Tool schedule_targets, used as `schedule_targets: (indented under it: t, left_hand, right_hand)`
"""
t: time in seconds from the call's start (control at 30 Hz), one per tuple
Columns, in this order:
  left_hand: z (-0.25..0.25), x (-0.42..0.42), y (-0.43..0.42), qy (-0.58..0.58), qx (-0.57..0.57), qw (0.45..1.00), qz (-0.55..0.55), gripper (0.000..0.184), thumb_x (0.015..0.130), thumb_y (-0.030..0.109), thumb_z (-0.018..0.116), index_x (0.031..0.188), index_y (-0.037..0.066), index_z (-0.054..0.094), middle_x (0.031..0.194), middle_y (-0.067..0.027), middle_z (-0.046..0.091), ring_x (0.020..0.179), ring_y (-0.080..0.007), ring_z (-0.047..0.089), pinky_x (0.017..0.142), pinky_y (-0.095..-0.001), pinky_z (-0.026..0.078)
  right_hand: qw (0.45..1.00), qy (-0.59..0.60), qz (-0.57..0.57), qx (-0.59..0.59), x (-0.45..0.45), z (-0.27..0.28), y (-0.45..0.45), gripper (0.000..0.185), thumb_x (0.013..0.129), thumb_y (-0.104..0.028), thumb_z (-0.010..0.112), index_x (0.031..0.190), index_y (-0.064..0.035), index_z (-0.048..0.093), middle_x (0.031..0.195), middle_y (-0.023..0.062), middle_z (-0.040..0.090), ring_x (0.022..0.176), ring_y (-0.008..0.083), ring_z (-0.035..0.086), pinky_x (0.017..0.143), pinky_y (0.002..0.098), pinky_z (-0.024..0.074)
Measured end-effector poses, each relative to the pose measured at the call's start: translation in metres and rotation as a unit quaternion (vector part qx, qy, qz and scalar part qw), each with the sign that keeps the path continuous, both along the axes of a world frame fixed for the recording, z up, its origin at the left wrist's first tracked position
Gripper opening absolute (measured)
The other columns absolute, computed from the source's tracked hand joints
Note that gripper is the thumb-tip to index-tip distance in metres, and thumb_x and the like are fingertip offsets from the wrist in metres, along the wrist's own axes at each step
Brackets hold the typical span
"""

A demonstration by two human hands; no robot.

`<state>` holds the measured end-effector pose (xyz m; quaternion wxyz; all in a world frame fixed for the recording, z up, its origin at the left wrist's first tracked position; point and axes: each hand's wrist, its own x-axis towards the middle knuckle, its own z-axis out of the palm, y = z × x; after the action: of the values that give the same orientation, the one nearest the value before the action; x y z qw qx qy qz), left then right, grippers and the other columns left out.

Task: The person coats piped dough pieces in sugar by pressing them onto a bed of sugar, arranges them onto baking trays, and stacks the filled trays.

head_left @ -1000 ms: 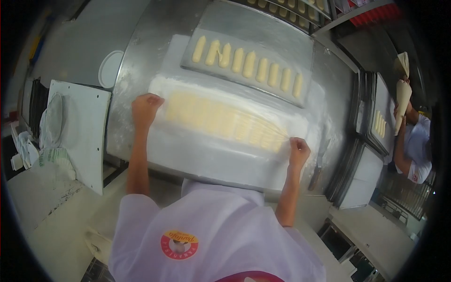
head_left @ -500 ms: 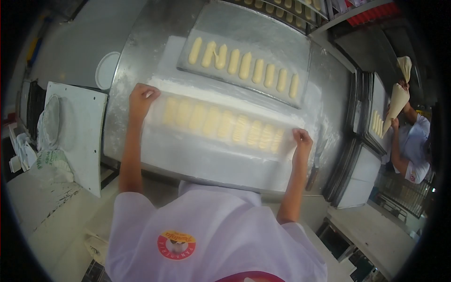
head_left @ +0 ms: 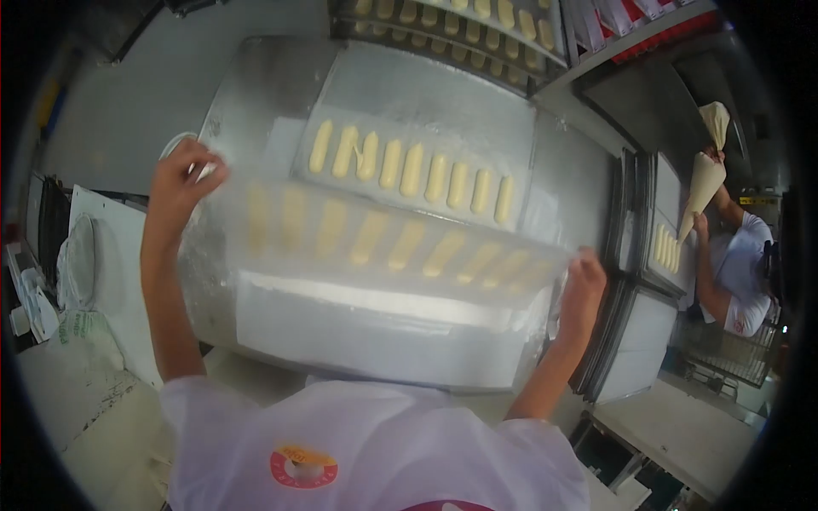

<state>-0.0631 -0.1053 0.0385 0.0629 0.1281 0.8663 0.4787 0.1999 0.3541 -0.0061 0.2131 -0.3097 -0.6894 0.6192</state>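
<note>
A thin translucent sheet of paper (head_left: 236, 226) is stretched between my hands, raised above the metal table. Several pale yellow piped batter strips (head_left: 405, 245) lie along it, smeared by motion. My left hand (head_left: 189, 175) pinches its left end; my right hand (head_left: 584, 277) is closed on the right end. Just beyond the sheet, a metal tray (head_left: 417, 98) carries a row of similar batter strips (head_left: 411, 170). Nearer my body, a band of white powder (head_left: 366, 298) crosses a pale sheet (head_left: 383, 345) on the table.
At the back stands a rack (head_left: 460, 36) of trays filled with batter strips. On the right are stacked trays (head_left: 630, 341), and a co-worker (head_left: 737, 264) holding a piping bag (head_left: 703, 183). A white board (head_left: 115, 272) stands at left.
Both hands have lifted the paper with its batter strips off the table and moved apart and outward. The powder band under it now shows. The head view has shifted.
</note>
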Motion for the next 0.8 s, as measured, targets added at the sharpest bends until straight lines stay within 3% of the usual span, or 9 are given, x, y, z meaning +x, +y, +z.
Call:
schedule_targets:
  t: [0.1,0.23,0.33,0.4,0.5,0.53,0.6,0.67,0.8]
  left_hand:
    - [-0.017,-0.07,0.048,0.061,0.049,0.997,0.007,0.014,0.074,0.014,0.071,0.082,0.004,0.068,0.079,0.0007,0.05,0.072,-0.012,0.043,0.07,-0.0242,0.035]
    - [-0.027,-0.151,0.096,0.169,0.046,0.984,-0.035,0.014,0.074,0.018,0.072,0.083,0.007,0.07,0.084,-0.0017,0.057,0.076,-0.0136,0.05,0.071,-0.0268,0.039]
    - [-0.076,-0.206,0.115,0.214,0.095,0.968,-0.093,0.015,0.073,0.018,0.074,0.082,0.007,0.07,0.084,-0.0027,0.057,0.079,-0.0151,0.053,0.071,-0.0278,0.04]
    - [-0.114,-0.213,0.122,0.193,0.094,0.971,-0.109,0.015,0.071,0.017,0.075,0.081,0.007,0.07,0.081,-0.0038,0.058,0.081,-0.0165,0.054,0.072,-0.0286,0.041]
    - [-0.19,-0.216,0.119,0.256,0.04,0.96,-0.102,0.014,0.072,0.016,0.075,0.081,0.007,0.069,0.079,-0.0044,0.057,0.078,-0.0167,0.055,0.071,-0.0294,0.042]
    - [-0.2,-0.203,0.119,0.179,-0.004,0.98,-0.082,0.014,0.074,0.014,0.073,0.084,0.007,0.068,0.08,-0.0038,0.057,0.079,-0.0153,0.055,0.071,-0.0276,0.042]
    - [-0.214,-0.188,0.113,0.089,-0.051,0.993,-0.065,0.014,0.076,0.013,0.072,0.087,0.006,0.067,0.082,-0.0031,0.058,0.079,-0.0138,0.055,0.07,-0.0258,0.042]
    - [-0.221,-0.182,0.11,0.067,0.043,0.997,0.025,0.017,0.079,0.014,0.069,0.092,0.005,0.066,0.086,-0.0051,0.059,0.083,-0.0162,0.056,0.073,-0.0254,0.043]
    - [-0.202,-0.146,0.096,0.109,0.104,0.985,-0.083,0.019,0.08,0.018,0.069,0.091,0.003,0.067,0.092,-0.0092,0.061,0.079,-0.0208,0.058,0.074,-0.0311,0.046]
  right_hand:
    - [0.997,0.03,-0.006,0.077,-0.062,0.004,0.049,0.008,0.08,-0.004,0.063,0.076,-0.0035,0.056,0.079,-0.0022,0.044,0.079,0.0096,0.04,0.078,0.0238,0.0297]
    - [0.985,0.098,0.022,0.137,-0.136,0.014,0.09,0.005,0.083,-0.006,0.062,0.08,-0.0042,0.058,0.075,-0.0044,0.047,0.074,0.0085,0.04,0.073,0.0226,0.0304]
    - [0.986,0.111,0.027,0.124,-0.172,-0.032,0.122,0.004,0.082,-0.008,0.063,0.082,-0.0047,0.06,0.077,-0.0038,0.051,0.075,0.0085,0.042,0.071,0.0231,0.0323]
    - [0.982,0.121,0.074,0.124,-0.181,-0.079,0.135,0.004,0.081,-0.009,0.065,0.082,-0.0061,0.062,0.081,-0.0026,0.054,0.076,0.0092,0.044,0.07,0.0237,0.0345]
    - [0.96,0.007,0.117,0.254,-0.183,-0.146,0.139,0.006,0.08,-0.011,0.065,0.081,-0.0055,0.065,0.087,0.0004,0.054,0.077,0.0113,0.046,0.07,0.0246,0.0372]
    - [0.952,-0.028,0.128,0.278,-0.181,-0.155,0.13,0.007,0.081,-0.011,0.065,0.081,-0.0049,0.066,0.088,0.0014,0.054,0.077,0.0122,0.046,0.071,0.0248,0.0378]
    - [0.959,-0.033,0.125,0.252,-0.175,-0.161,0.127,0.01,0.082,-0.012,0.064,0.087,-0.0036,0.066,0.089,0.0025,0.053,0.079,0.0129,0.047,0.073,0.0253,0.0393]
    - [0.939,0.021,0.14,0.313,-0.171,-0.152,0.122,0.014,0.084,-0.013,0.063,0.094,-0.0038,0.066,0.091,0.0038,0.054,0.082,0.0136,0.049,0.075,0.0258,0.0407]
    - [0.968,-0.024,0.116,0.219,-0.144,-0.144,0.101,0.018,0.085,-0.01,0.062,0.101,-0.0033,0.064,0.098,0.0058,0.057,0.087,0.0143,0.053,0.076,0.0258,0.0425]
